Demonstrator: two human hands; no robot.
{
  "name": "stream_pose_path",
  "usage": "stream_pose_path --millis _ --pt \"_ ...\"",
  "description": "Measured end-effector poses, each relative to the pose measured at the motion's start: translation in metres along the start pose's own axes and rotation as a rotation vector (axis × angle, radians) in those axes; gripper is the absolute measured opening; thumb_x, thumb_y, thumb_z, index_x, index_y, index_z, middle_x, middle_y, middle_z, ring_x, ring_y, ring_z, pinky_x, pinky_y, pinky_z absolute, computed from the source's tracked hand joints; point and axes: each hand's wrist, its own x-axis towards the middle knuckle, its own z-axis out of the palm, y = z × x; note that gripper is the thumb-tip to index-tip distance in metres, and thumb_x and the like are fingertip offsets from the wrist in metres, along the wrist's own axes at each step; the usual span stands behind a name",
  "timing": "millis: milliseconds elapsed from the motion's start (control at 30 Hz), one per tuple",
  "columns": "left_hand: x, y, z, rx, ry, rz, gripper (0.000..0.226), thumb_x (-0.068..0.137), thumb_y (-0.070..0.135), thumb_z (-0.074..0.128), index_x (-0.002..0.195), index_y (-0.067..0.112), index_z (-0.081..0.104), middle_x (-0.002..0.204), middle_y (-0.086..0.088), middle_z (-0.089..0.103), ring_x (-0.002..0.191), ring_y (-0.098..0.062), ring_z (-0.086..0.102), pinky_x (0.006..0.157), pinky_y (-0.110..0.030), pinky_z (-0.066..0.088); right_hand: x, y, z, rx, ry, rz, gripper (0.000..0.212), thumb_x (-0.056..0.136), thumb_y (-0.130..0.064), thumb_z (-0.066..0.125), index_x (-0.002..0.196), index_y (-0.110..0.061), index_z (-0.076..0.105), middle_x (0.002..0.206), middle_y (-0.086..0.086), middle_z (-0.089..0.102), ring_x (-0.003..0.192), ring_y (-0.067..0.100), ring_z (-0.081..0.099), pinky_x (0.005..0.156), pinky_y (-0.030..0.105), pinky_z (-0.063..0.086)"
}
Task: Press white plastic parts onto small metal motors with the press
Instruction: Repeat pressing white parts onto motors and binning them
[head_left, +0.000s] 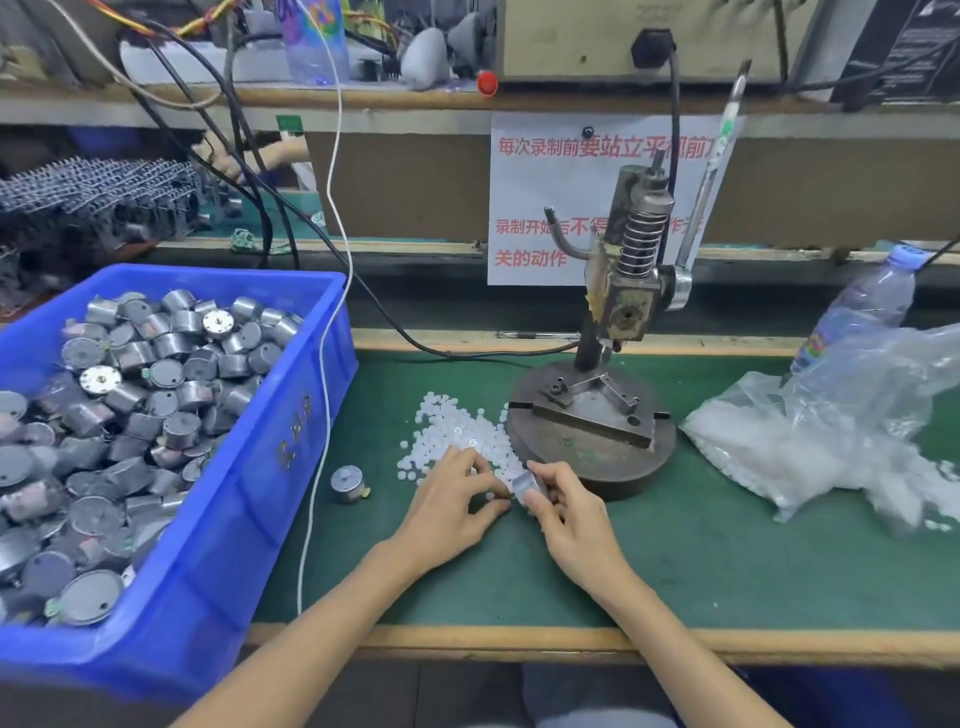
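Blue bin (249, 509) of motors (171, 343), bag (872, 384) of parts (769, 447)

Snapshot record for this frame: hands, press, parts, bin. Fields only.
right hand: grips a motor
left hand: fingertips at that motor; hold unclear
press: fixture empty, lever up
white parts: loose pile left of the press base
blue bin: full of motors
spare motor: on mat beside the bin
bag: more white parts, right of the press

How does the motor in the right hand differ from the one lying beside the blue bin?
The held motor is gripped by the right hand, curved side showing; the loose motor lies untouched on the green mat, flat face up. Both are small silver cylinders.
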Motion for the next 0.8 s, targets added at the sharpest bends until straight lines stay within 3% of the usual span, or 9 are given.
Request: stream_pose_path --millis 67,133,300,500,633,800 --pt "-0.003 0.002 0.002 -0.027 -0.017 0.016 0.007 0.082 0.022 0.07 0.084 0.015 0.07 0.087 0.002 0.053 0.084 -0.016 0.046 0.075 -0.027 0.038 0.0 0.0 0.0 0.004 -0.009 0.008 0.02 0.094 -0.012 0.056 0.114 -0.013 0.056 0.08 0.011 0.062 0.066 0.031 0.053 0.065 0.033 0.045" --pt "-0.007 0.003 0.001 -0.016 -0.031 0.066 0.007 0.083 0.02 0.068 0.084 0.014 0.072 0.086 0.001 0.056 0.083 -0.015 0.047 0.076 -0.028 0.04 0.0 0.0 0.0 0.002 -0.009 0.008 0.02 0.094 -0.013 0.055 0.114 -0.015 0.055 0.082 0.012 0.063 0.07 0.031 0.055 0.067 0.032 0.045" --pt "-0.013 0.006 -0.001 0.069 0.019 0.185 0.001 0.078 0.011 0.074 0.078 0.011 0.074 0.074 -0.001 0.061 0.071 -0.02 0.051 0.062 -0.03 0.044 -0.001 0.001 0.0 -0.017 0.013 -0.024 0.018 0.093 -0.013 0.057 0.111 -0.019 0.056 0.071 -0.011 0.052 0.056 0.006 0.042 0.057 0.014 0.036" --pt "-0.012 0.005 0.001 0.084 0.002 0.123 0.008 0.085 0.014 0.063 0.079 0.01 0.063 0.078 0.001 0.054 0.077 -0.014 0.04 0.07 -0.024 0.036 -0.002 -0.003 -0.001 -0.005 0.024 -0.029 0.018 0.093 -0.014 0.057 0.111 -0.013 0.058 0.077 -0.005 0.055 0.059 0.005 0.041 0.059 0.014 0.036" --pt "-0.009 0.002 0.0 0.011 0.009 -0.007 0.005 0.085 0.016 0.065 0.081 0.013 0.064 0.08 0.012 0.046 0.08 -0.011 0.037 0.074 -0.024 0.034 -0.002 -0.004 -0.001 -0.039 -0.011 -0.053 0.019 0.092 -0.008 0.058 0.111 -0.007 0.059 0.077 -0.017 0.051 0.057 0.001 0.044 0.059 0.01 0.035" --pt "-0.01 0.0 0.0 -0.051 0.03 -0.079 0.005 0.087 0.013 0.062 0.083 0.014 0.065 0.079 0.012 0.05 0.08 -0.011 0.038 0.074 -0.022 0.033 0.0 -0.006 -0.001 -0.064 -0.071 -0.084 0.019 0.091 -0.004 0.058 0.111 -0.002 0.059 0.077 -0.016 0.051 0.063 -0.005 0.05 0.063 0.007 0.035"
